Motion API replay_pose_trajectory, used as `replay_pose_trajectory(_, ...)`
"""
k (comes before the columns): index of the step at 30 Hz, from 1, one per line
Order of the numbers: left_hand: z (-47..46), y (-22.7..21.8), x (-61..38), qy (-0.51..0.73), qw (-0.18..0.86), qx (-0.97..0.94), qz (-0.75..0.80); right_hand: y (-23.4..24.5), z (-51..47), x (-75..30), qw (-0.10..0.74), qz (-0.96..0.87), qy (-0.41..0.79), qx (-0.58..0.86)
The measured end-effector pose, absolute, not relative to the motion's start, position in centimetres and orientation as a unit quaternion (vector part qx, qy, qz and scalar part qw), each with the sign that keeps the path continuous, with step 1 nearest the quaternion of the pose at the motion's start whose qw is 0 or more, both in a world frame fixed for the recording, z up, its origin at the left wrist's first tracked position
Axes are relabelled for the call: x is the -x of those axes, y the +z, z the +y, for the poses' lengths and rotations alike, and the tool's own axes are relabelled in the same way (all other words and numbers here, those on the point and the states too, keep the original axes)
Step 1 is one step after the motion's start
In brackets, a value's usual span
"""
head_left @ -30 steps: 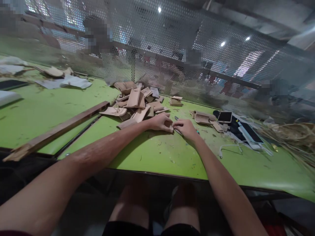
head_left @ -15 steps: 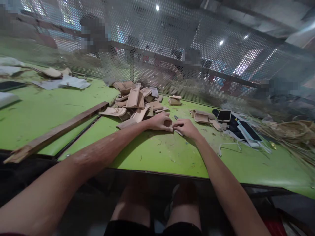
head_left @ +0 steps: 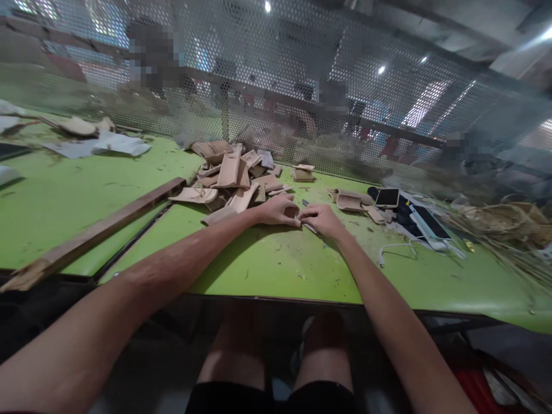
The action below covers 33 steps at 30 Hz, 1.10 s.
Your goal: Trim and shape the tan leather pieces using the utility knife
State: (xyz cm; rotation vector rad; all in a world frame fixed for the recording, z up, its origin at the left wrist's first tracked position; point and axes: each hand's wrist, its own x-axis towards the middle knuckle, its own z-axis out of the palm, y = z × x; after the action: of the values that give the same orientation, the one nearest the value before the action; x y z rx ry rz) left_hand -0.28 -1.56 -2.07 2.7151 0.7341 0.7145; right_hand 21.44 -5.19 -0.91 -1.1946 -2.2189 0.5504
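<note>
Over the green table, my left hand (head_left: 279, 210) and my right hand (head_left: 323, 219) meet at the fingertips. The left thumb and index finger curve into a pinch; whatever lies between the tips is too small to make out. My right hand is closed around a slim, stick-like tool, its dark end (head_left: 305, 202) showing above the fingers and a pale part beneath. Just beyond my left hand lies a pile of curved bamboo pieces (head_left: 230, 168), with one piece (head_left: 219, 215) close to the wrist.
A long wooden bar (head_left: 107, 224) lies slantwise on the left. Perforated metal mesh (head_left: 267, 109) stands along the back. More bamboo pieces (head_left: 351, 200), a phone (head_left: 388, 197), a light-blue device (head_left: 429, 224) and a white cable (head_left: 399, 247) lie right, beside dry plant strands (head_left: 495, 241).
The view has turned slightly, so the tabletop things appear a little farther left. Both hands keep nearly the same pose at the same spot on the table.
</note>
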Motion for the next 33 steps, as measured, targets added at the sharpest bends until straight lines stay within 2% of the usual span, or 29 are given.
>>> replay_pose_trajectory(6,-1.7,-2.0,0.2,0.249,0.127,-0.926,0.256,-1.8,-4.4,-20.7,0.346,-0.8,0.138,0.47)
replay_pose_trajectory(8,-1.7,-2.0,0.3,0.249,0.129,-0.925,0.255,-1.4,-4.5,-20.8,0.336,-0.805,0.151,0.465)
replay_pose_trajectory(13,-1.5,-2.2,0.4,0.251,0.103,-0.932,0.239,-0.3,-5.0,-21.4,0.245,-0.84,0.222,0.431)
replay_pose_trajectory(19,-1.2,-2.4,0.4,0.245,0.118,-0.932,0.241,-1.5,-4.2,-20.7,0.321,-0.814,0.112,0.471)
replay_pose_trajectory(21,-1.3,-2.4,0.4,0.242,0.113,-0.93,0.252,-1.2,-4.3,-20.6,0.303,-0.822,0.113,0.469)
replay_pose_trajectory(27,-2.0,-2.1,0.5,0.239,0.101,-0.93,0.261,0.4,-5.4,-21.0,0.23,-0.848,0.214,0.428)
replay_pose_trajectory(33,-1.7,-2.1,0.4,0.231,0.122,-0.927,0.271,-1.5,-3.9,-20.9,0.323,-0.819,0.12,0.458)
